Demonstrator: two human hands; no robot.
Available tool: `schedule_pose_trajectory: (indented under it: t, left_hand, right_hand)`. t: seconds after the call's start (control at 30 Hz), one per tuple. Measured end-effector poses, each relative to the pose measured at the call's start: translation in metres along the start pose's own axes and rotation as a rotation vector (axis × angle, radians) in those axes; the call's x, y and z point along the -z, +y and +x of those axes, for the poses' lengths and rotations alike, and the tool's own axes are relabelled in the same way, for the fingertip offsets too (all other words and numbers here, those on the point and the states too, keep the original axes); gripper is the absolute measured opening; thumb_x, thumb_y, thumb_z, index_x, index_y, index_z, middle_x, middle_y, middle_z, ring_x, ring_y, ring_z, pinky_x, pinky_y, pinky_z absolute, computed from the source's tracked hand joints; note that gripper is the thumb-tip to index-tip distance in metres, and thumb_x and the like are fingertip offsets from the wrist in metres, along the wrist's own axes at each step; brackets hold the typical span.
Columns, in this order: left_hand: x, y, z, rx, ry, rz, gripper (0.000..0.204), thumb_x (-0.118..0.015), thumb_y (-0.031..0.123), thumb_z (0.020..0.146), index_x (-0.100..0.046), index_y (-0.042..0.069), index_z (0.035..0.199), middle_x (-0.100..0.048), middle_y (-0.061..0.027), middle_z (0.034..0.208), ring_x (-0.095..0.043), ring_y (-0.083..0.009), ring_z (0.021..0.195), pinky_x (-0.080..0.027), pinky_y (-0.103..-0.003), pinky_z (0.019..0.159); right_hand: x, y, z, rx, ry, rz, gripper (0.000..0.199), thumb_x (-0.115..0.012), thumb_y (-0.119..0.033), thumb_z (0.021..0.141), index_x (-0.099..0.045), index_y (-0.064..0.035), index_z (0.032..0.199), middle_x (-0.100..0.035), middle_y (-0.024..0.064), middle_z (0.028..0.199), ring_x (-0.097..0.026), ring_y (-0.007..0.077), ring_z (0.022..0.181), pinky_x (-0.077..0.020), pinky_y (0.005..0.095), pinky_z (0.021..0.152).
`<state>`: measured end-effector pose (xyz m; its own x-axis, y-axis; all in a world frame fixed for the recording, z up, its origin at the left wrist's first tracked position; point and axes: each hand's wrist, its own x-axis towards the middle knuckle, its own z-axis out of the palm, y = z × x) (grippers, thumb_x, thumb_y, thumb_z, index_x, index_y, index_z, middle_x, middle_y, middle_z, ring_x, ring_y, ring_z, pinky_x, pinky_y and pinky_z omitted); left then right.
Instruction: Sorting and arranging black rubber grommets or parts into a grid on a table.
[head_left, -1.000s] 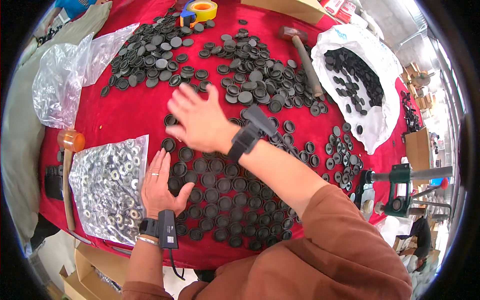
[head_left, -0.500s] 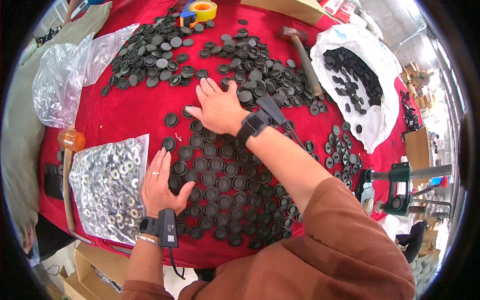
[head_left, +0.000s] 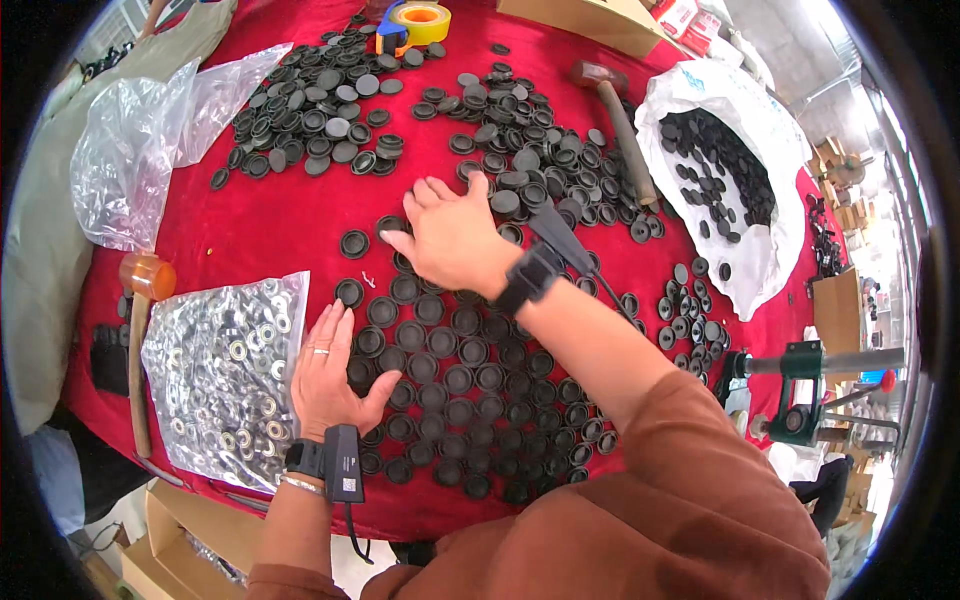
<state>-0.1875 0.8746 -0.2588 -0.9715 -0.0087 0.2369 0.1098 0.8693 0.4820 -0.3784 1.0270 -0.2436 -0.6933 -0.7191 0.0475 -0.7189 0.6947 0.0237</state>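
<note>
Round black caps [head_left: 457, 379] lie in close rows on the red cloth, most with their hollow side up. My left hand [head_left: 333, 380] lies flat against the left side of these rows, thumb stretched out over the nearest caps. At the far end of the rows my right hand [head_left: 452, 238] is palm down, its fingers apart and slightly bent. Its thumb touches a cap [head_left: 390, 228], and the palm hides whatever is under it. Loose caps are heaped beyond it in a left pile [head_left: 315, 110] and a right pile [head_left: 540, 150]. Each wrist wears a strapped black device.
A clear bag of metal-ringed parts [head_left: 225, 370] lies left, beside an orange-headed mallet [head_left: 147, 277]. A second mallet [head_left: 625, 140] and a white sack of black caps [head_left: 780, 255] lie right. A green metal press [head_left: 800, 395] stands at the right edge; a tape dispenser [head_left: 415, 25] sits far back.
My right hand has drawn slightly nearer and its fingers have bent more. My left hand keeps its place beside the rows. The whole view has shifted a little.
</note>
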Motion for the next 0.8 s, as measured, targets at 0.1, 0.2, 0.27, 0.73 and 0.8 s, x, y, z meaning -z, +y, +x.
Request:
schedule_pose_trajectory:
  t: [0.1, 0.2, 0.27, 0.73, 0.8]
  left_hand:
    - [-0.001, 0.000, 0.002, -0.023, 0.030, 0.025, 0.082, -0.078, 0.037, 0.070, -0.047, -0.004, 0.133, -0.049, -0.0231, 0.136, -0.048, -0.0375, 0.127, -0.040, -0.044, 0.105]
    - [-0.003, 0.000, 0.003, -0.016, 0.028, 0.006, 0.080, -0.078, 0.036, 0.070, -0.047, -0.003, 0.132, -0.049, -0.0224, 0.136, -0.048, -0.0375, 0.126, -0.040, -0.044, 0.105]
    - [-0.002, 0.000, 0.003, -0.022, 0.029, 0.010, 0.079, -0.078, 0.036, 0.070, -0.049, -0.003, 0.131, -0.049, -0.0220, 0.136, -0.048, -0.0374, 0.126, -0.040, -0.044, 0.104]
    - [0.002, 0.004, 0.003, 0.024, -0.029, -0.008, 0.071, -0.077, 0.035, 0.070, -0.054, -0.001, 0.127, -0.045, -0.0200, 0.141, -0.045, -0.0374, 0.130, -0.037, -0.045, 0.107]
    - [0.001, 0.004, 0.004, 0.024, -0.027, -0.010, 0.071, -0.076, 0.035, 0.071, -0.053, -0.001, 0.127, -0.045, -0.0199, 0.142, -0.044, -0.0374, 0.130, -0.037, -0.045, 0.107]
  right_hand:
    - [0.014, -0.002, 0.011, -0.077, -0.103, 0.087, 0.065, -0.040, -0.054, 0.095, -0.054, -0.0009, 0.130, -0.045, 0.0215, 0.140, -0.040, 0.0319, 0.133, -0.0200, 0.0670, 0.103]
    - [-0.012, 0.003, 0.036, -0.124, 0.179, 0.044, 0.065, -0.042, -0.057, 0.093, -0.055, -0.0057, 0.130, -0.039, 0.0241, 0.144, -0.031, 0.0351, 0.139, -0.0190, 0.0674, 0.104]
    - [-0.014, 0.004, 0.047, -0.143, 0.120, 0.072, 0.066, -0.044, -0.059, 0.091, -0.056, -0.0076, 0.130, -0.033, 0.0261, 0.147, -0.024, 0.0376, 0.142, -0.0185, 0.0677, 0.104]
    - [-0.004, -0.001, 0.039, -0.056, 0.240, 0.002, 0.083, -0.043, -0.070, 0.085, -0.052, -0.0035, 0.133, -0.031, 0.0250, 0.149, -0.019, 0.0359, 0.144, -0.0174, 0.0679, 0.104]
    - [-0.014, -0.004, 0.053, -0.070, 0.238, 0.071, 0.082, -0.043, -0.070, 0.085, -0.054, -0.0029, 0.131, -0.029, 0.0251, 0.150, -0.015, 0.0359, 0.145, -0.0152, 0.0685, 0.105]
